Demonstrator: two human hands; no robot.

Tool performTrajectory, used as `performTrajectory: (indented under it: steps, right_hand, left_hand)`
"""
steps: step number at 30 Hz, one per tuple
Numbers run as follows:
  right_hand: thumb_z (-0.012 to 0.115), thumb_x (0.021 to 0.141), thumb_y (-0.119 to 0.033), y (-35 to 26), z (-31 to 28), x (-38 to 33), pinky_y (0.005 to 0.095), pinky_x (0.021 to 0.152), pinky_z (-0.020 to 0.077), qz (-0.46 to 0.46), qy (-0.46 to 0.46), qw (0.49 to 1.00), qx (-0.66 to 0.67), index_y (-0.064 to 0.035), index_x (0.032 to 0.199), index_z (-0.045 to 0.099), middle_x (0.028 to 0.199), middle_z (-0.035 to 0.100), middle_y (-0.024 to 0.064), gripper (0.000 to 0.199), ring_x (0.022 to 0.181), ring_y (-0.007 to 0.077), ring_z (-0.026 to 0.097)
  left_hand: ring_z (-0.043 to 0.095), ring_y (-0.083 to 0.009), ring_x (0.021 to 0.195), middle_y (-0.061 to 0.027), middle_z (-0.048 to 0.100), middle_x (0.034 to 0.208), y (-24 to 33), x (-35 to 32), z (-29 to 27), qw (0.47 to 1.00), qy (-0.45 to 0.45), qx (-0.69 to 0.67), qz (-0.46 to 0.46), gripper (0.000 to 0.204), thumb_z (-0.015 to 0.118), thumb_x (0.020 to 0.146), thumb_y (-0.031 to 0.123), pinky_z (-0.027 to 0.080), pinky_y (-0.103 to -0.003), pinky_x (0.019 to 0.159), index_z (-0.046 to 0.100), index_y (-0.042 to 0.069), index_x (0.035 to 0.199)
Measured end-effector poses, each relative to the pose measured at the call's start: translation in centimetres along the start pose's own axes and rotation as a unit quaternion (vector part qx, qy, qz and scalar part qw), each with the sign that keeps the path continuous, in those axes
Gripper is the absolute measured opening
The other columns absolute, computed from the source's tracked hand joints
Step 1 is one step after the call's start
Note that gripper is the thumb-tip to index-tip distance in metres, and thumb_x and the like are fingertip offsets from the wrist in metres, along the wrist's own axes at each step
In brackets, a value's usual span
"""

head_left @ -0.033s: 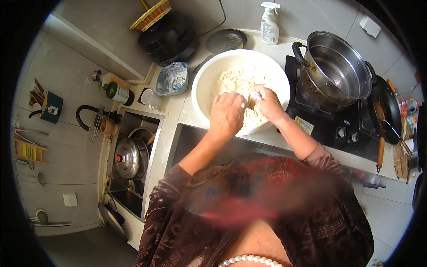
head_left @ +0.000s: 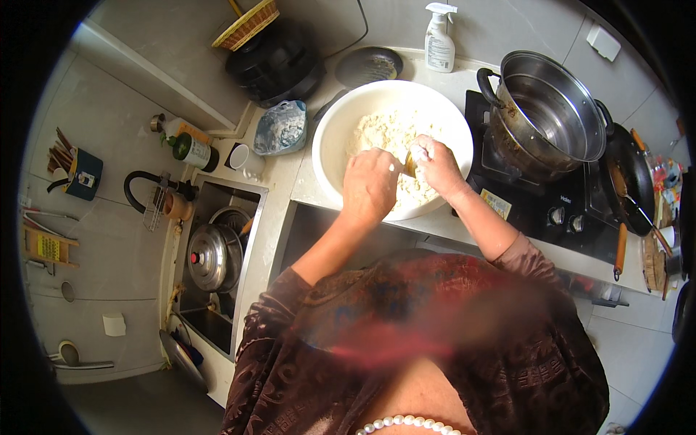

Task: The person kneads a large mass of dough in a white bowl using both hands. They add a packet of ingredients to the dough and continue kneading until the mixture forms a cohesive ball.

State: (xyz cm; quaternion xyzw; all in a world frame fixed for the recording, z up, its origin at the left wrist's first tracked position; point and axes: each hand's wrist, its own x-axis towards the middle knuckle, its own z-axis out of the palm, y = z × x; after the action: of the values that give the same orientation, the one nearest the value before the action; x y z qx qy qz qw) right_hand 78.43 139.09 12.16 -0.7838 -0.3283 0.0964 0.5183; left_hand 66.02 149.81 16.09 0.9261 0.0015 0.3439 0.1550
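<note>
A large white basin (head_left: 328, 148) on the counter holds crumbly, pale yellow flour dough (head_left: 384, 130). Over its near part, my two hands work close together. My right hand (head_left: 433, 168) is closed around a yellow-brown, stick-like thing (head_left: 411, 164), mostly covered by the fingers. White flour or dough sticks to that hand's fingers. My left hand (head_left: 371, 187) is beside it, back upward, with its fingers curled inward toward the stick-like thing. Whatever the left fingers pinch is hidden beneath the hand.
Left of the basin lies a plastic bag of flour (head_left: 281, 129), with a white cup (head_left: 246, 161) nearby. A steel pot (head_left: 544, 116) stands on the black stove (head_left: 536, 199) at right. Behind are a dark pan (head_left: 368, 67) and a spray bottle (head_left: 439, 40). The sink (head_left: 235, 319) holds lidded cookware.
My hands have shifted very slightly against each other, and a little more of the stick-like thing shows between them. Everything else stays in place.
</note>
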Motion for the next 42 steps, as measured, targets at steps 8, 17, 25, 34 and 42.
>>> performTrajectory:
  steps: [8,17,25,34,42]
  right_hand:
    - [0.046,0.081,0.004,1.9,0.1,1.5,0.0302,0.067,0.0461,0.032,0.107,0.987,0.119,0.0004,0.101,0.055,0.078,0.056,0.0111,0.021,0.071,0.0194,0.056]
    - [0.04,0.089,0.0,2.4,-0.3,2.8,0.0241,0.053,0.0441,0.235,0.193,0.892,0.335,-0.0006,0.092,0.055,0.078,0.057,0.0041,0.016,0.062,0.0112,0.053]
    - [0.05,0.091,-0.034,5.9,-7.4,1.5,0.0263,0.058,0.0444,0.216,0.04,0.87,0.441,-0.0085,0.09,0.054,0.078,0.058,0.0041,0.026,0.065,0.0133,0.053]
    - [0.05,0.091,-0.009,2.8,-3.3,-4.0,0.0206,0.051,0.0423,0.312,-0.129,0.779,0.529,-0.0054,0.112,0.05,0.096,0.06,0.0096,0.021,0.06,0.0104,0.051]
    - [0.047,0.082,0.005,1.9,-1.5,-3.6,0.0277,0.087,0.0443,0.08,-0.083,0.969,0.218,-0.0008,0.114,0.058,0.1,0.062,0.0099,0.034,0.093,0.0167,0.058]
  left_hand:
    - [0.053,-0.0343,0.076,-0.0171,0.052,0.082,-1.1,-1.0,1.6,0.937,0.056,-0.201,-0.28,0.011,0.059,0.085,0.01,0.043,-0.038,0.068,0.054,0.0,0.086]
    - [0.053,-0.0282,0.076,-0.0136,0.053,0.082,-0.4,-1.7,2.3,0.928,0.091,-0.22,-0.288,0.009,0.058,0.084,0.006,0.043,-0.035,0.07,0.054,0.001,0.089]
    - [0.052,-0.0111,0.09,-0.006,0.059,0.104,-2.6,-1.3,1.0,0.792,0.156,-0.457,-0.372,0.023,0.059,0.091,0.015,0.043,-0.025,0.076,0.054,0.0,0.107]
    - [0.055,-0.0103,0.095,0.0001,0.059,0.108,-1.2,-1.0,2.5,0.689,0.068,-0.567,-0.446,0.026,0.056,0.092,0.02,0.044,-0.029,0.075,0.053,0.008,0.116]
    - [0.055,-0.0125,0.093,-0.003,0.057,0.109,0.0,-1.5,3.5,0.639,0.047,-0.621,-0.453,0.029,0.057,0.092,0.018,0.046,-0.029,0.076,0.051,0.004,0.117]
